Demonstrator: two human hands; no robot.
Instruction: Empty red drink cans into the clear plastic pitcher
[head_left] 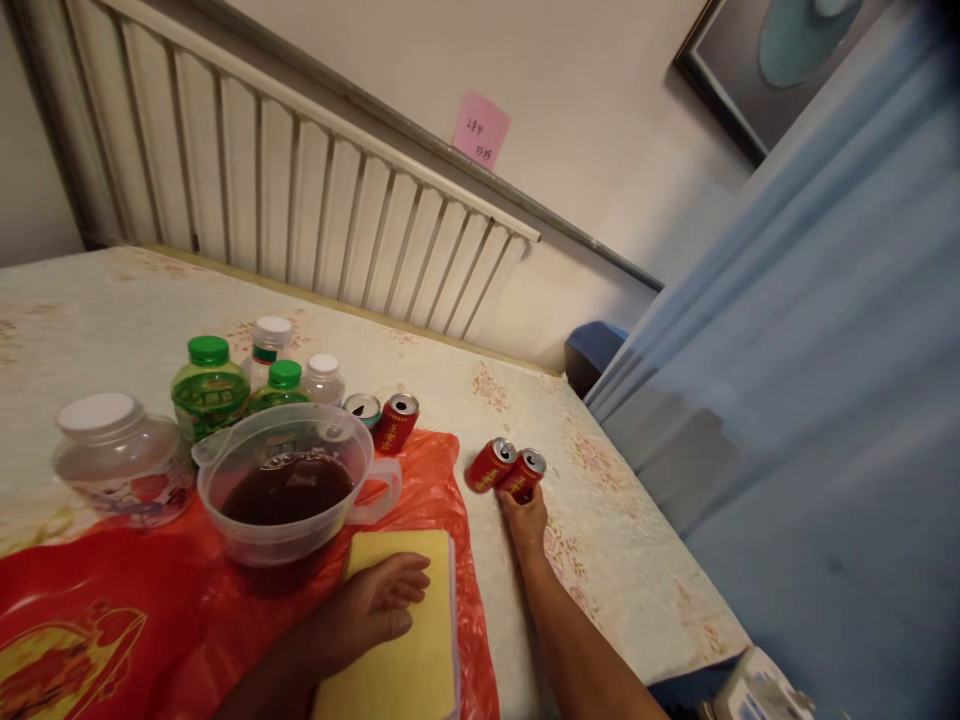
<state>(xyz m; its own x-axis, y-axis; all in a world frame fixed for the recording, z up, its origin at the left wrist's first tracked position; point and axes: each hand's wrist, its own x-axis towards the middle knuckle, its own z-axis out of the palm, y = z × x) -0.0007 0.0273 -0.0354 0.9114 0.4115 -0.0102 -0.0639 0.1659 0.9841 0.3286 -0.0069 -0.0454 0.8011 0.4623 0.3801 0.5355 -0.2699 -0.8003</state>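
Red cans [508,470] lie on the pale floral bench [600,500], beside a red bag [150,600], yellow pad [405,640] and green-capped bottles [209,385].

Home bedroom: mattress [112,310], headboard [300,190], curtain [810,350].

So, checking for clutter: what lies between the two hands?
In the head view, only the red plastic bag's edge and bare tablecloth lie between the left hand and right hand.
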